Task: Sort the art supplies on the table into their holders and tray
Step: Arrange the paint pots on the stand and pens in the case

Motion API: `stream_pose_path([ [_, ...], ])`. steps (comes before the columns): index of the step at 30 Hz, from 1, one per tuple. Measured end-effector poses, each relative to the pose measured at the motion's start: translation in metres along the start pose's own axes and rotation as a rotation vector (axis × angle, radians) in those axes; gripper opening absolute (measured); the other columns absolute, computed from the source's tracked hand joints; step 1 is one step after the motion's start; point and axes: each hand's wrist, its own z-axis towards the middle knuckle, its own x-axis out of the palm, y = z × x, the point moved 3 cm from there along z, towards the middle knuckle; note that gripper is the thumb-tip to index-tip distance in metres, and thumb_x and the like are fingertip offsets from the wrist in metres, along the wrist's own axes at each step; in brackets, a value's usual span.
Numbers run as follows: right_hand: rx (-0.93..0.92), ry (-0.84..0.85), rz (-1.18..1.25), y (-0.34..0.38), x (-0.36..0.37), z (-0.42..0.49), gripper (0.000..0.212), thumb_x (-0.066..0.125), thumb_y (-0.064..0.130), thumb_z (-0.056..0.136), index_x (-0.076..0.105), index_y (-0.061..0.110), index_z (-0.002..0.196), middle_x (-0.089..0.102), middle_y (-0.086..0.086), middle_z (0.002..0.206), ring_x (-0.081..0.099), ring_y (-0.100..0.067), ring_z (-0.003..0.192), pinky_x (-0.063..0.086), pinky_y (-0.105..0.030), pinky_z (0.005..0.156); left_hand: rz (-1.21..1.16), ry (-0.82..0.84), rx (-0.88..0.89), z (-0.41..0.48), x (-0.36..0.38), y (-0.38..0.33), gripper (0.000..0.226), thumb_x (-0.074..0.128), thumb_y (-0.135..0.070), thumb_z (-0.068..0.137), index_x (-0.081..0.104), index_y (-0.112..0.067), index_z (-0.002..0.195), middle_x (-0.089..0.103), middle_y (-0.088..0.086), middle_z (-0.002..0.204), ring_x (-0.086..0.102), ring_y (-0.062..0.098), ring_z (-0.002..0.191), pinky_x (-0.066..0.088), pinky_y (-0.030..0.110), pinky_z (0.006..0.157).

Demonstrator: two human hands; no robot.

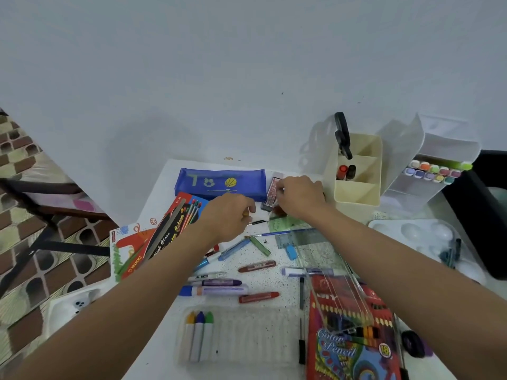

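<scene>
Reaching over the clutter, we pinch a small reddish box with our right hand, just beside the blue pencil case. Whether our curled left hand grips anything, we cannot tell. Pulling back low, we may sweep the loose crayons lying nearer us off the table.

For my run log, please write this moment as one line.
left hand: grip unclear, near brush | right hand: pinches small box | tray: three crayons
</scene>
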Motion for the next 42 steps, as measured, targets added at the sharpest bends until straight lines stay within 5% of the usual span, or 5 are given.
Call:
stream_pose_path([
  [7, 0.128, 0.092, -0.005, 0.006, 0.008, 0.001, 0.038, 0.032, 0.048, 0.1, 0.066, 0.034, 0.113, 0.063, -0.006, 0.118, 0.045, -0.032, 0.122, 0.026, -0.058, 0.103, -0.23, -0.066, -0.017, -0.023, -0.034, -0.001, 0.01, 0.067, -0.03, 0.093, 0.072, -0.026, 0.101, 0.067, -0.018, 0.089, 0.057, 0.001, 0.071, 0.052, 0.026, 0.075],
  [13, 0.138, -0.148, 0.183, 0.003, 0.007, -0.011, 0.025, 0.048, 0.042, 0.097, 0.07, 0.031, 0.091, 0.068, 0.0, 0.097, 0.052, -0.029, 0.109, 0.037, -0.054, 0.101, -0.366, -0.107, -0.068, -0.059, -0.058, 0.004, 0.008, 0.069, -0.034, 0.092, 0.073, -0.028, 0.088, 0.066, -0.014, 0.081, 0.058, -0.006, 0.067, 0.04, 0.007, 0.059],
  [24, -0.169, -0.504, 0.472, 0.013, -0.004, -0.069, 0.006, 0.075, 0.017, 0.085, 0.072, 0.021, 0.082, 0.058, 0.011, 0.088, 0.056, -0.007, 0.08, 0.04, -0.017, 0.066, -0.35, 0.003, -0.089, -0.121, -0.07, 0.011, 0.011, 0.07, -0.034, 0.091, 0.074, -0.026, 0.098, 0.064, -0.017, 0.084, 0.056, -0.012, 0.078, 0.042, 0.005, 0.061],
  [33, -0.026, -0.099, 1.241, 0.03, 0.018, -0.177, 0.016, 0.081, 0.002, 0.079, 0.066, 0.007, 0.08, 0.068, -0.014, 0.084, 0.07, -0.023, 0.067, 0.055, -0.027, 0.061, -0.484, 0.167, -0.019, -0.161, -0.038, 0.005, 0.01, 0.069, -0.033, 0.092, 0.072, -0.03, 0.101, 0.065, -0.025, 0.086, 0.059, -0.01, 0.082, 0.046, 0.012, 0.067],
  [42, -0.075, 0.049, 1.033, 0.059, 0.055, -0.221, 0.024, 0.084, 0.005, 0.078, 0.072, 0.017, 0.095, 0.065, 0.001, 0.079, 0.067, -0.018, 0.067, 0.059, -0.043, 0.068, -0.408, 0.197, 0.065, -0.184, 0.008, -0.002, 0.018, 0.07, -0.044, 0.089, 0.061, -0.034, 0.1, 0.067, -0.015, 0.08, 0.06, -0.003, 0.075, 0.043, 0.011, 0.064],
])
